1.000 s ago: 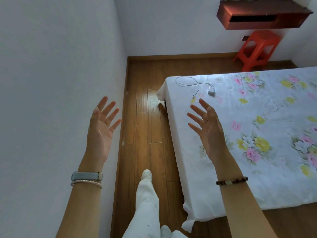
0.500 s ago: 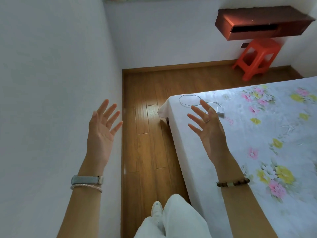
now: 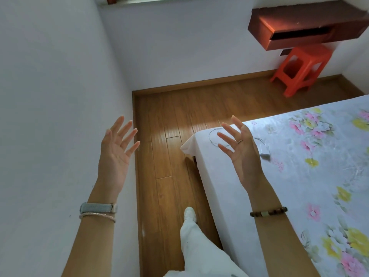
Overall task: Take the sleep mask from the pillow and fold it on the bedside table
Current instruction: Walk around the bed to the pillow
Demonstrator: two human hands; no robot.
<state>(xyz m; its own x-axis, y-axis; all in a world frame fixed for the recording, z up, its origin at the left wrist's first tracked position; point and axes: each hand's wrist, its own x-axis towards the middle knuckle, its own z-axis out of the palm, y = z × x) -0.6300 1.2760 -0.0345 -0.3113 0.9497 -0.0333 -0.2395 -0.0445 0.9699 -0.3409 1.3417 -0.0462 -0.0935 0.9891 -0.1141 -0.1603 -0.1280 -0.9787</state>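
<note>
Both hands are held up empty with fingers spread: the left hand point(image 3: 116, 154) over the wall side of the wooden floor point(image 3: 169, 156), the right hand point(image 3: 242, 152) above the near corner of the flowered bed point(image 3: 299, 186). A white charger point(image 3: 265, 151) lies on the bed just beyond the right hand. Neither sleep mask nor pillow can be seen.

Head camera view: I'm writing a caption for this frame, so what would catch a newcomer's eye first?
Two open, empty hands raised in the foreground, the left hand against the white wall, the right hand over the corner of the bed. Next, the flowered sheet filling the right side, with a white charger and cable near its corner. Then the bright orange stool in the far corner, under a dark red shelf.
</note>
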